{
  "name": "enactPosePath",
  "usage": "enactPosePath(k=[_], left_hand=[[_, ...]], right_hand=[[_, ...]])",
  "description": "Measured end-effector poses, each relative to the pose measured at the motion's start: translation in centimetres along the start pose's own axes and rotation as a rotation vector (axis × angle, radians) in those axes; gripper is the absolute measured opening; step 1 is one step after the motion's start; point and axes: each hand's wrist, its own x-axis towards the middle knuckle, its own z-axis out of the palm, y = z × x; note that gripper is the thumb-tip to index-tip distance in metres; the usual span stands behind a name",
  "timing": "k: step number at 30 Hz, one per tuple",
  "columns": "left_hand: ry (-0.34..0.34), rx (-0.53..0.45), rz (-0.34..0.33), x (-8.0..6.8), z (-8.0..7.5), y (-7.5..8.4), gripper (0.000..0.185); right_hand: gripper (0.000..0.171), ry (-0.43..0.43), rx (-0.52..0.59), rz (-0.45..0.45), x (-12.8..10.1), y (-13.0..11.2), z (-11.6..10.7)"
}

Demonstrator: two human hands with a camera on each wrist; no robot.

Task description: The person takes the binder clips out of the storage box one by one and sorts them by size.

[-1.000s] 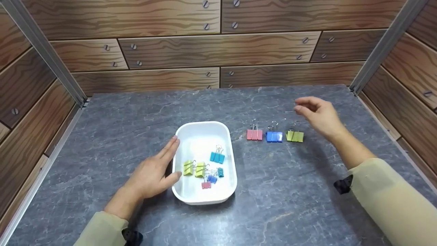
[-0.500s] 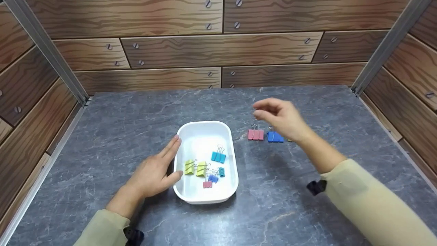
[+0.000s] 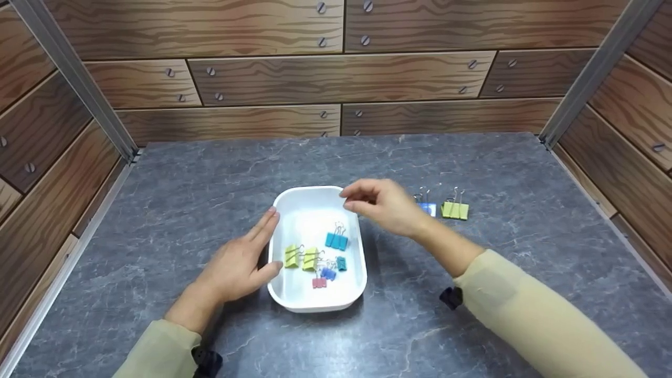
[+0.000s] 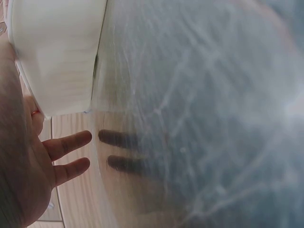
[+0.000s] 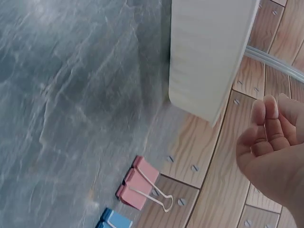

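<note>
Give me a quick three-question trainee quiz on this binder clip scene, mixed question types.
1. True or false: the left hand rests against the side of the white tray.
2. Multiple choice: where is the right hand? A) flat on the table B) above the tray's far right rim, holding nothing C) gripping the green clip.
3. Short answer: which clip shows beside the blue clip in the right wrist view but is hidden behind the hand in the head view?

Key: 1 true. 2 B. 3 the pink clip.
</note>
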Motion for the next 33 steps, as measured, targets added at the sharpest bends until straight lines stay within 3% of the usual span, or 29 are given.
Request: enactPosePath(k=[14, 33], left_hand=[[0.018, -0.005, 0.014, 0.0, 0.1, 0.0, 0.091], [0.009, 0.003, 0.014, 0.0, 0.1, -0.1, 0.092]], right_hand=[[0.021, -0.064, -0.143, 0.012, 1.2, 1.5, 1.9], [0.020, -0.201, -0.500, -0.172, 1.6, 2.4, 2.8]])
